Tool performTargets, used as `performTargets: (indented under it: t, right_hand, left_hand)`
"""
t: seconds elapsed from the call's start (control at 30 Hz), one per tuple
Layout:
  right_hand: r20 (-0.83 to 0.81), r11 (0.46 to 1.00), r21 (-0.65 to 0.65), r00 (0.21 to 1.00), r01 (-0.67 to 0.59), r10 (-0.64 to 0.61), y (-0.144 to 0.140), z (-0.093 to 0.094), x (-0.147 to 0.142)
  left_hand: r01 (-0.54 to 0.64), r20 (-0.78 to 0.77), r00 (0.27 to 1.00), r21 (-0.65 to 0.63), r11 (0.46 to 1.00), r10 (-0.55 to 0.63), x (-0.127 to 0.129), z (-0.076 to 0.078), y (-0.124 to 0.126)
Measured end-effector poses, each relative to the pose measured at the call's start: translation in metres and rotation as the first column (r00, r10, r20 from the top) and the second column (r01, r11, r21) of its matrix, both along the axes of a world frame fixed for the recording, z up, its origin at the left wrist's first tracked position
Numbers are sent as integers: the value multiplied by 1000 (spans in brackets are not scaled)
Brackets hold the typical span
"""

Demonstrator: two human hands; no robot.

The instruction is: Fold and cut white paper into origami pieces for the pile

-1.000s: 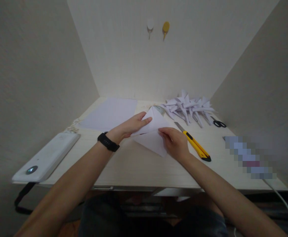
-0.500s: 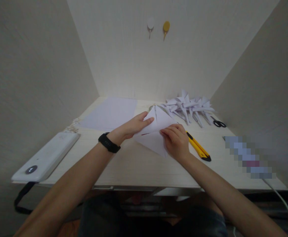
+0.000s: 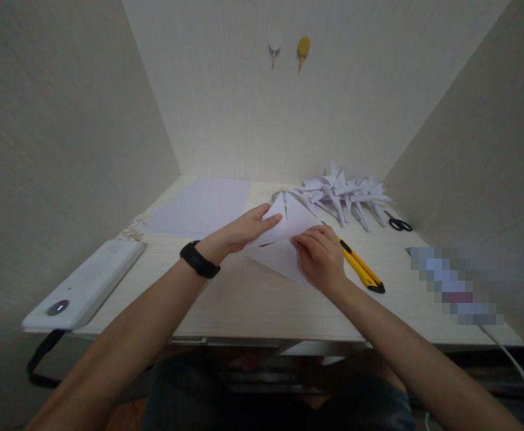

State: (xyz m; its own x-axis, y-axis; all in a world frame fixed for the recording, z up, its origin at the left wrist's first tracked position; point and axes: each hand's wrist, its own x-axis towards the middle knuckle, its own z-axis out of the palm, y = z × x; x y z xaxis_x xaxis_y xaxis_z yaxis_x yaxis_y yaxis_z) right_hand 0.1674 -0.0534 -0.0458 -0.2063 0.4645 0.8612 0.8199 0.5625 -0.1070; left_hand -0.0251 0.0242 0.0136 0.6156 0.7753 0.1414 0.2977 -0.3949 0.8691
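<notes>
A white sheet of paper (image 3: 300,222) with slits cut in from its corners is held up over the table between my hands. My left hand (image 3: 255,226), with a black band on the wrist, grips the paper's left side, thumb on top. At the lower right edge of the slit, my right hand (image 3: 321,254) pinches the sheet between thumb and fingers. The near flap (image 3: 277,260) of the paper hangs below the cut. Just right of my right hand lies a yellow utility knife (image 3: 361,266).
Several folded paper pinwheels (image 3: 340,191) are heaped at the back right, near black-handled scissors (image 3: 399,224). White paper sheets (image 3: 199,203) lie at the back left. A white device (image 3: 84,284) rests at the left edge, a blurred-out item (image 3: 450,284) at the right.
Almost nothing differs. Both hands keep their hold on the paper, and its near flap sits very slightly higher.
</notes>
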Motion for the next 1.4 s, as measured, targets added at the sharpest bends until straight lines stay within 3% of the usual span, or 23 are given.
performTargets:
  t: [0.33,0.63,0.83,0.97,1.1,1.17,1.3,1.4]
  right_hand:
    - [59,996,49,996,68,-71,1,-2,0]
    - [127,990,115,987,86,-101,-4,0,0]
    - [157,983,104,974,149,-164,-5,-2,0]
    - [144,987,26,976,160,-163,-3,-2,-2]
    - [-13,995,-57,997,80,-81,0,3,1]
    - [-156,996,-77,986,48,-59,3,6,5]
    - [-376,974,-224,925,-33,-55,11,4,14]
    - [-485,887,-440,868,-139,-104,15,-1,16]
  left_hand:
    - [92,210,976,-119,989,-66,1,-7,5]
    - [195,258,959,-295,935,-119,4,-7,-7]
    - [220,260,956,-332,917,-136,7,-8,-10]
    - [191,209,968,-258,947,-138,6,-10,-5]
    - [56,80,995,-70,996,-50,3,-13,5]
    - [33,37,999,-44,999,-31,-1,-13,10]
    - [146,-12,989,-129,981,-149,-11,-7,17]
    - [197,-51,977,-122,973,-205,-19,-4,20]
